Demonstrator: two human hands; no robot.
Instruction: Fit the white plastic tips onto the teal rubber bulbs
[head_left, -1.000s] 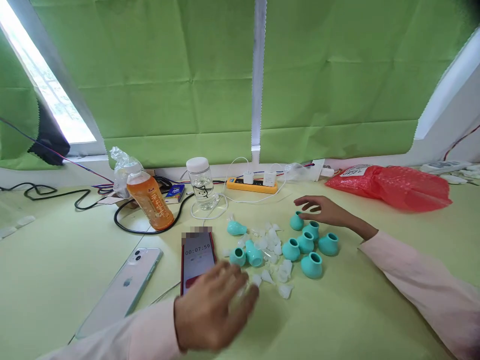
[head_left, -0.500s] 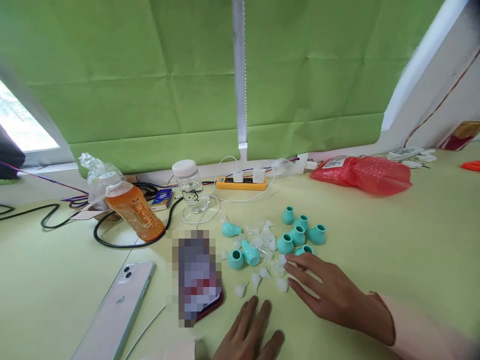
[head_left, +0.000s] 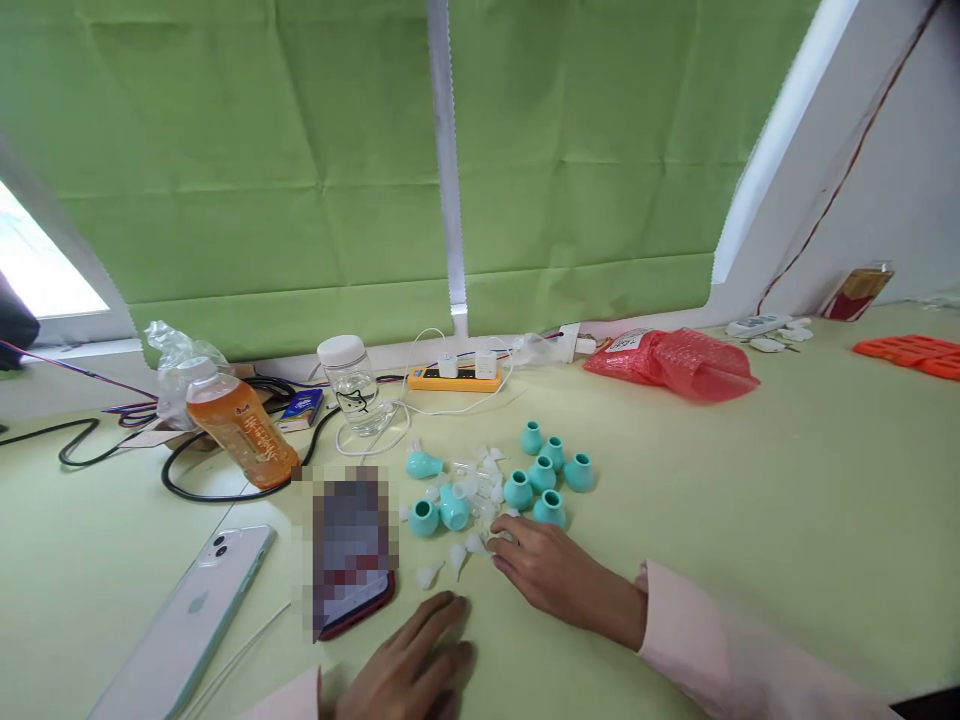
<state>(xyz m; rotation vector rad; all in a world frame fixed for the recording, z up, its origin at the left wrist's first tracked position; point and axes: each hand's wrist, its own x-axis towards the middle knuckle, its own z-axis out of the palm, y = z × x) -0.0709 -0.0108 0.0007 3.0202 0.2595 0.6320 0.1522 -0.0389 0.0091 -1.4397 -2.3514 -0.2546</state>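
Observation:
My right hand [head_left: 551, 568] is low over the table, fingers bent down among small whitish translucent pieces [head_left: 474, 543]; its fingertips are drawn in, and what lies under them is mostly hidden. Just beyond it are several small turquoise vase-shaped pieces [head_left: 541, 474], most upright with dark round openings. To their left, another upright turquoise piece [head_left: 424, 518] is beside one tipped over [head_left: 454, 508]. A third turquoise piece [head_left: 424, 464] lies on its side with clear prongs. My left hand [head_left: 409, 660] rests nearer me, slightly blurred, fingers loosely stretched, holding nothing visible.
Left of the pieces lie a phone with a blurred-out screen [head_left: 352, 610] and a pale phone [head_left: 191, 610]. Behind stand an orange drink bottle [head_left: 244, 425], a clear jar [head_left: 352, 390] and a power strip [head_left: 420, 380]. A red bubble-wrap bag [head_left: 675, 363] lies back right.
The view has turned right, shifting everything leftward. My right hand has moved left onto the whitish pieces, its fingers drawing closer together. My left hand's fingers have come together.

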